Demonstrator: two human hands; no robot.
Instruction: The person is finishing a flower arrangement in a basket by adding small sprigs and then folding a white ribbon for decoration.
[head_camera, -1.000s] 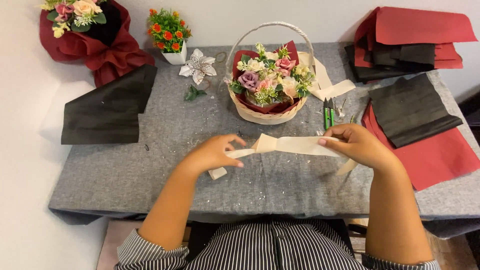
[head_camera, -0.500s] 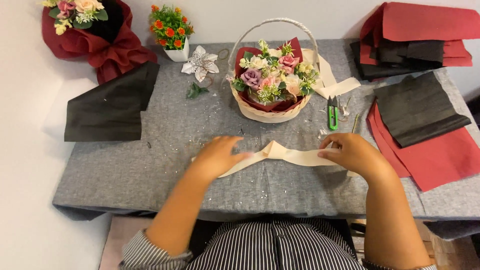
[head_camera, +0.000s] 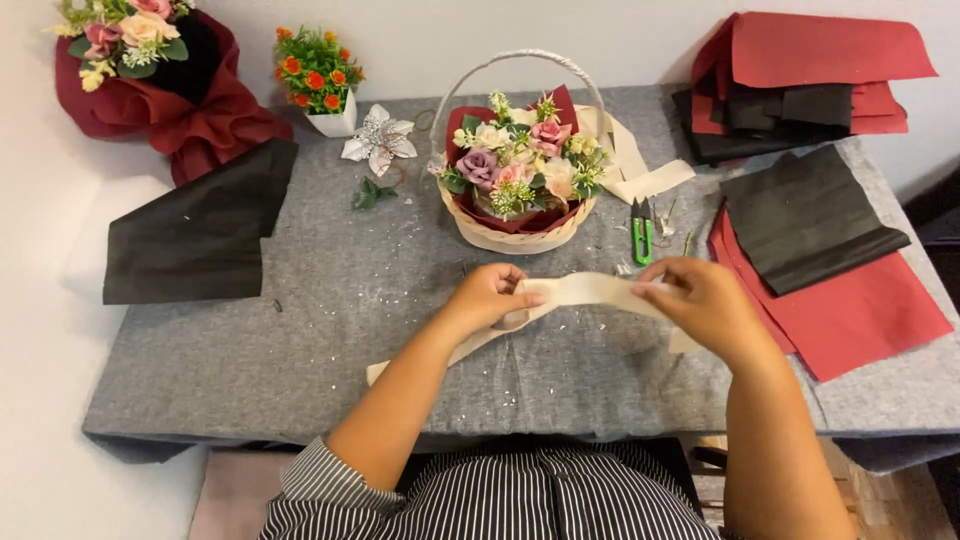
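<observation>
A cream ribbon (head_camera: 585, 290) is stretched between both hands above the grey table (head_camera: 300, 330). My left hand (head_camera: 490, 295) pinches it near a fold, and a loose tail runs down left along my forearm. My right hand (head_camera: 700, 300) grips the other end. Just beyond the hands stands a cream basket (head_camera: 515, 230) with a tall handle, filled with pink, purple and cream flowers. More ribbon (head_camera: 630, 165) trails out behind the basket to the right.
Green snips (head_camera: 641, 230) lie right of the basket. Black paper (head_camera: 200, 235) lies at the left, red and black sheets (head_camera: 820, 260) at the right, a stack (head_camera: 800, 85) behind them. A red-wrapped bouquet (head_camera: 150, 70), small orange plant (head_camera: 320, 80) and silver flower (head_camera: 378, 140) sit far left.
Both hands have kept hold of the ribbon and shifted a little to the right. The ribbon is now pulled flatter between them, with the left hand folding it over.
</observation>
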